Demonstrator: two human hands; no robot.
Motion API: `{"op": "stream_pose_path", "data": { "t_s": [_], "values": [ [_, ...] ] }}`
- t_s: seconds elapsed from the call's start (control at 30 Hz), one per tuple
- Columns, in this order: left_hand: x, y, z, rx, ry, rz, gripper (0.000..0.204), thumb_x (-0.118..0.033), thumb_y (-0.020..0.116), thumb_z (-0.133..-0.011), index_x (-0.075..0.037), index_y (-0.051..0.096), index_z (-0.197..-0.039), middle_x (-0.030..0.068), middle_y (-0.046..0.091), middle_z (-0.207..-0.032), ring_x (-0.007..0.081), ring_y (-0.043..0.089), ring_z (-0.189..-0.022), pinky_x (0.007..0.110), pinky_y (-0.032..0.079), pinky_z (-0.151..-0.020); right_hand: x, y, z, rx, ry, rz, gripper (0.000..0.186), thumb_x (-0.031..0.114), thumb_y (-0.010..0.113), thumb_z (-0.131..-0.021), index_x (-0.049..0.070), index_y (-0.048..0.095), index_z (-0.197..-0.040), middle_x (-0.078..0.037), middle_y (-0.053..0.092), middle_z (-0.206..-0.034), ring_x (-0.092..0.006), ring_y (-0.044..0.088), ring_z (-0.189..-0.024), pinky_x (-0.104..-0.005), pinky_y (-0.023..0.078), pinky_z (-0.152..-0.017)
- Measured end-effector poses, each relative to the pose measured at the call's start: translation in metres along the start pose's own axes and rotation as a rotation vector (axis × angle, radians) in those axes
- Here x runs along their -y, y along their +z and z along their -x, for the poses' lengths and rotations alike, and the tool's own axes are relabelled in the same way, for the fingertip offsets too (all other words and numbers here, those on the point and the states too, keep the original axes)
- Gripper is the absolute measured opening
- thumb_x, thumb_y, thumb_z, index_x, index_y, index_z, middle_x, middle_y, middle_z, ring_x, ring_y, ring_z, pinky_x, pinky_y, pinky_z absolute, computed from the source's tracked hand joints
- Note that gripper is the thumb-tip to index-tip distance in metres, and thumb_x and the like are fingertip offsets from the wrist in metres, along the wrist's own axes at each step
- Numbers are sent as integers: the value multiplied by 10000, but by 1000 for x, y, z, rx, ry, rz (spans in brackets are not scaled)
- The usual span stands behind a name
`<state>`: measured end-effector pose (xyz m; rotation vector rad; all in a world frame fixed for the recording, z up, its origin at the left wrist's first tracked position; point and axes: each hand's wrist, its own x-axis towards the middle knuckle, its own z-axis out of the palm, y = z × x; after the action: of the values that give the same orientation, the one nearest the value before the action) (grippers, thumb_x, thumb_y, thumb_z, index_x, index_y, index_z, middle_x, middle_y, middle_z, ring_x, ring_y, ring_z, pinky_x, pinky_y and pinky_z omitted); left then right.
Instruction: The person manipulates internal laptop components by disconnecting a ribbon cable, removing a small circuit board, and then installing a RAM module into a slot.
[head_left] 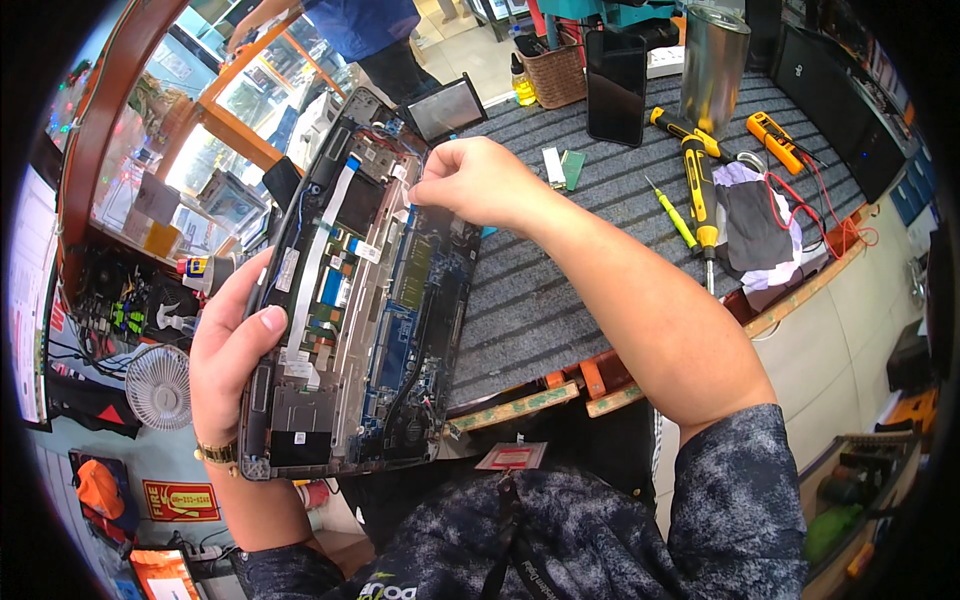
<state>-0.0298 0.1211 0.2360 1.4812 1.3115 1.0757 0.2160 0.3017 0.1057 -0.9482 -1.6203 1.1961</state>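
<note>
An opened laptop base (pixel 302 412) is held up on edge, tilted, with its inner side facing me. Circuit boards, a long white ribbon cable (pixel 318 250) and a blue-ended connector show inside it. My left hand (pixel 235 345) grips its left edge, thumb on the front face and the other fingers hidden behind. At the upper right part of the boards, my right hand (pixel 475 185) has its fingers pinched together at a small whitish piece, too small to make out. The lower right edge of the base is close to the bench front.
On the ridged grey mat (pixel 560 270) lie a yellow-black screwdriver (pixel 702 190), a slim yellow-green screwdriver (pixel 672 215), a small green circuit card (pixel 572 170) and a dark cloth (pixel 752 225). Farther back are an orange multimeter (pixel 775 142), a metal canister (pixel 713 70) and a black phone (pixel 615 90). Someone stands beyond.
</note>
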Motion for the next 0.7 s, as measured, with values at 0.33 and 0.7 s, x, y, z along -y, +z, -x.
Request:
{"op": "stream_pose_path", "data": {
  "t_s": [0.33,0.7],
  "values": [
    [-1,0,-2,22,11,-17,679,-133,686,-979,117,494,-1580,174,721,-1369,196,716,-1179,331,541,-1057,-1,3,1,-22,19,-18,231,211,854,-904,68,690,-825,6,704,-775,-73,615,-686,-278,486,-608],
    [-1,5,1,-26,0,32,679,-123,666,-985,132,477,-1586,186,720,-1369,201,720,-1166,333,545,-1050,3,-13,0,66,133,-76,186,255,809,-974,76,780,-935,10,720,-803,-83,606,-678,-274,475,-617]
  ]
}}
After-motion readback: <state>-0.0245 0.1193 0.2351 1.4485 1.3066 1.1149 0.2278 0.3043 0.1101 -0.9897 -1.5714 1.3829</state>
